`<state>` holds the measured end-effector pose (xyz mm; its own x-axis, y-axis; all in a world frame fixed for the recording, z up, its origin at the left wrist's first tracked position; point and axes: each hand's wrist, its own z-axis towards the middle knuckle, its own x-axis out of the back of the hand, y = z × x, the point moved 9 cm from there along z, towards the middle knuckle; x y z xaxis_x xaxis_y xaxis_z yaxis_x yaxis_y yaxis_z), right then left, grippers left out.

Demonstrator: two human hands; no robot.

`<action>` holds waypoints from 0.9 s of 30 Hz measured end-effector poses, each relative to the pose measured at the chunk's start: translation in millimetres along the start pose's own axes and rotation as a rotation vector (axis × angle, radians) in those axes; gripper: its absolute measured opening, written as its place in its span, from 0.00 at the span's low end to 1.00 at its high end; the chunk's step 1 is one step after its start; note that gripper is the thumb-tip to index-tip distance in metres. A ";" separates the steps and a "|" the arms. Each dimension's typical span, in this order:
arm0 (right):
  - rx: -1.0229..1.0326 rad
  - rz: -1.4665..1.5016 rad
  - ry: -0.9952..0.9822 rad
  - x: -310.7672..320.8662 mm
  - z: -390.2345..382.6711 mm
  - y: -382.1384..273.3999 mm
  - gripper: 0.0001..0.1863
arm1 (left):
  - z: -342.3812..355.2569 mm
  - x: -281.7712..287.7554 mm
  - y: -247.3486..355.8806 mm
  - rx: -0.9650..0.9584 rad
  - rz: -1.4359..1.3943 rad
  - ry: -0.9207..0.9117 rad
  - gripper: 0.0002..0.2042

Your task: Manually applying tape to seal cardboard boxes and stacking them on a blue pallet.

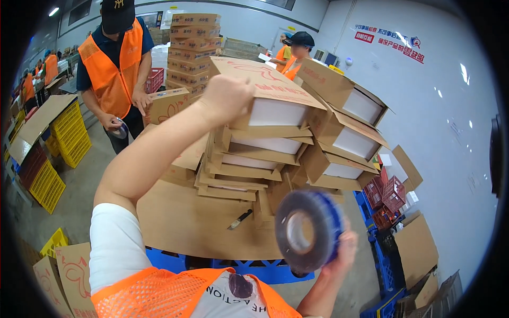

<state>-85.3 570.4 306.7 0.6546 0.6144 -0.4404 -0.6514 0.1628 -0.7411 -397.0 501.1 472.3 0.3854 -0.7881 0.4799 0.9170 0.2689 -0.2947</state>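
My right hand (343, 248) grips a large roll of clear packing tape (314, 257) with a blue side and a white core, slightly blurred, held over the front right of the table. My left hand (229, 98) is raised and closed against the top carton (281, 85) of the nearer stack; what its fingers pinch, if anything, is hidden. That brown carton has red print and a side showing a white block inside. Beneath it lie several similar open-ended cartons (265, 144). A second stack of cartons (352, 140) leans close on the right.
A small knife (239, 219) lies on the cardboard-covered table (177, 225). Across the table, a person in an orange vest (119, 69) holds a tape roll (121, 129) beside a carton. Behind rises a tall carton stack (193, 50). Yellow crates (71, 132) stand left; red crates (393, 193) right.
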 end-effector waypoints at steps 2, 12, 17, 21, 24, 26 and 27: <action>-0.041 0.234 0.105 -13.9 27.6 -1.7 0.12 | -2.1 12.5 11.3 -0.003 -0.031 0.019 0.03; -0.138 0.800 0.001 -38.5 136.8 56.0 0.17 | -0.9 19.5 23.0 -0.148 -0.374 -0.137 0.07; -0.132 0.864 0.021 -50.6 146.4 72.5 0.16 | -34.9 -11.1 -162.1 0.551 -0.925 0.277 0.18; -0.135 0.719 0.022 -47.0 148.4 71.2 0.14 | -90.9 -96.0 -245.9 1.023 -0.962 0.314 0.25; -0.111 0.646 0.068 -26.0 154.5 73.4 0.14 | -94.1 -165.2 -239.7 1.163 -1.468 0.150 0.36; -0.121 0.634 0.146 -25.1 155.9 83.3 0.14 | -88.9 -202.3 -241.7 1.164 -1.484 0.093 0.44; -0.124 0.639 0.141 -31.7 154.6 83.9 0.14 | -96.0 -222.6 -240.8 1.296 -1.605 0.080 0.40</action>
<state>-220.1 683.9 336.9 0.2041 0.4520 -0.8683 -0.8844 -0.2952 -0.3616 -713.5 558.7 357.1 -0.6313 -0.6760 -0.3802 -0.1025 -0.4132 0.9049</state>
